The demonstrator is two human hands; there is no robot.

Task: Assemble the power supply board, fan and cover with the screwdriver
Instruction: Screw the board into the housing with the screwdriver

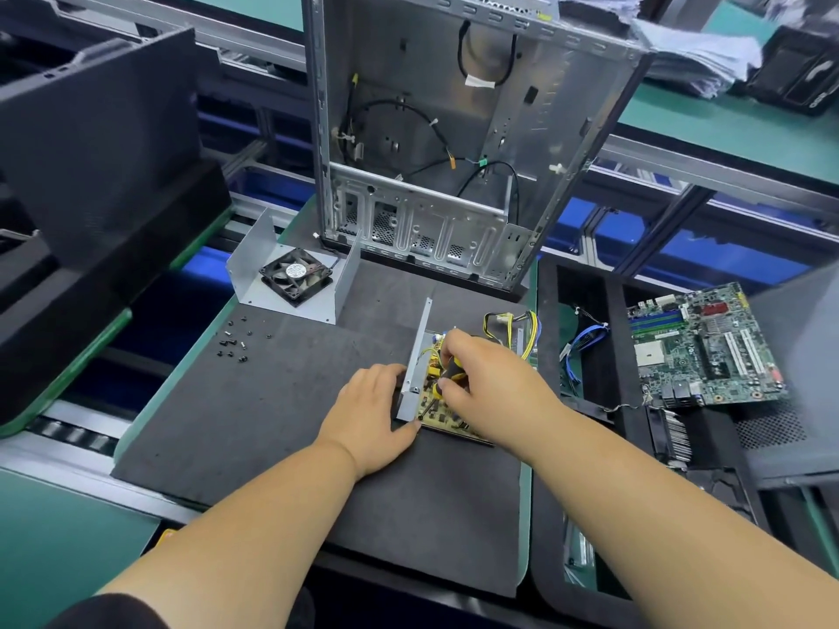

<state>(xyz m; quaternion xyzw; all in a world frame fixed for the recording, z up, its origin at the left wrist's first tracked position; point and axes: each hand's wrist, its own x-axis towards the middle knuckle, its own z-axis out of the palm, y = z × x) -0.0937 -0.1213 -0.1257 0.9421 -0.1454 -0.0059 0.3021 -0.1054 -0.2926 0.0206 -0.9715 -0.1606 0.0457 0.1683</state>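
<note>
The power supply board lies in its grey metal base on the dark foam mat. My right hand grips a yellow-and-black screwdriver, tip down at the board's near left corner. My left hand rests against the base's left wall, thumb at its near corner. A bundle of yellow, black and blue wires rises behind my right hand. The black fan lies loose inside the grey U-shaped metal cover at the mat's far left. Several small black screws are scattered to the left.
An open silver computer case stands upright behind the mat. A green motherboard lies in a black tray on the right, with blue cables beside it. Black housings fill the left. A paper stack sits far right.
</note>
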